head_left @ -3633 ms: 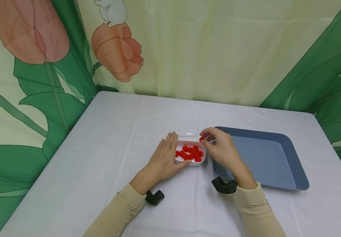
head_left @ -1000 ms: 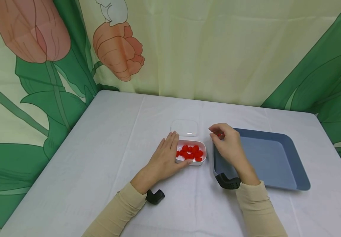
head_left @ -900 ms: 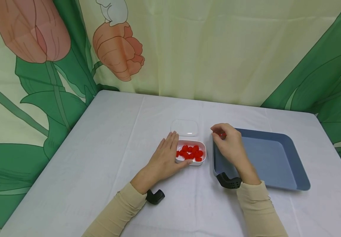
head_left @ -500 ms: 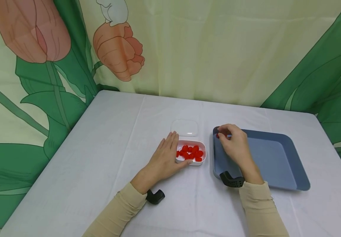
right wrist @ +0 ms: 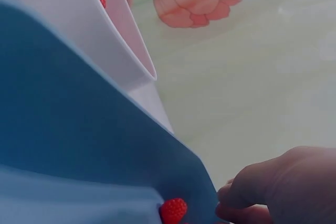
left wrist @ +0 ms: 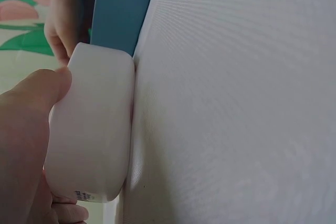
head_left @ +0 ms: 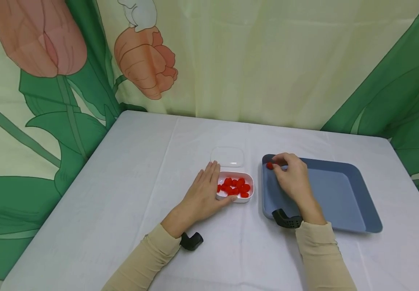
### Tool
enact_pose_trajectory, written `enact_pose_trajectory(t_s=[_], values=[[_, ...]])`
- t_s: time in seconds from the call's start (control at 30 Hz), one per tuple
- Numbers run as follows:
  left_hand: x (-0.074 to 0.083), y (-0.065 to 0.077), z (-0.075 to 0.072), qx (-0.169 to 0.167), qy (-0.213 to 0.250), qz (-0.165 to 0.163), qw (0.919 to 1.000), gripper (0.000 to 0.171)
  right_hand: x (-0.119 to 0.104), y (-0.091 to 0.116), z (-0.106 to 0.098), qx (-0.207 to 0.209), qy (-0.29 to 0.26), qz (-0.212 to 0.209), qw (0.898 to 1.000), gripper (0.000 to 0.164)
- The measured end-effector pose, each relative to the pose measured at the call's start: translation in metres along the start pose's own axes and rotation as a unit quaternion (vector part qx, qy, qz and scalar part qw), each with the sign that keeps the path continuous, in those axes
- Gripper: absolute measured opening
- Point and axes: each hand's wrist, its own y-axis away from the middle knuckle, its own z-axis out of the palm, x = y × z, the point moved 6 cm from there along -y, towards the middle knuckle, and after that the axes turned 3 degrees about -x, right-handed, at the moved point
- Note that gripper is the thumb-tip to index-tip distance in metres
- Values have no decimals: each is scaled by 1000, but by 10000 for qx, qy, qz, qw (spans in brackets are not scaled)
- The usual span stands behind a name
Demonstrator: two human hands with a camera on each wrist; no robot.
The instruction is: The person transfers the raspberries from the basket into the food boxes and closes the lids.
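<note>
My left hand [head_left: 203, 194] rests with straight fingers along the left side of a small white box [head_left: 248, 199], its thumb on the near rim. Several red raspberries [head_left: 235, 182] lie in the box. My right hand [head_left: 294, 178] is over the back left corner of a blue-grey tray [head_left: 340, 198], thumb and fingertips drawn together in a pinch. One raspberry [right wrist: 173, 211] sits in the tray's corner, just left of the fingertips. At the bottom edge of the right wrist view, a sliver of red shows right under the fingertips; the rest is hidden.
A clear plastic lid [head_left: 227, 157] lies behind the white box. The tray stands to the right of the box on a white-covered table [head_left: 140, 182]. A printed curtain [head_left: 249, 60] hangs behind the table's back edge.
My right hand, which held a raspberry beside the white box, has moved right to the tray's back left corner. A raspberry now shows there. My left hand has stayed at the box.
</note>
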Motion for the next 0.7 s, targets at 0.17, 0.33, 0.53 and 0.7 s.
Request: enact_pose_trajectory(t_s=[0.17,0.33,0.53,0.7], values=[[0,-1,0,-3,-52,-36,10000,102,2,-2,-1,-115,83,-4,9999,21],[1,-1,0,-25,-46,-36,10000,102,3,-2,-1,-198,200,39,9996,23],[2,-1,-1,22,-20,7,10000,102,6,-1,1,-479,301,148,9983,27],[1,-1,0,24,-28,-14,10000,102,8,-2,5,-678,382,134,9969,29]])
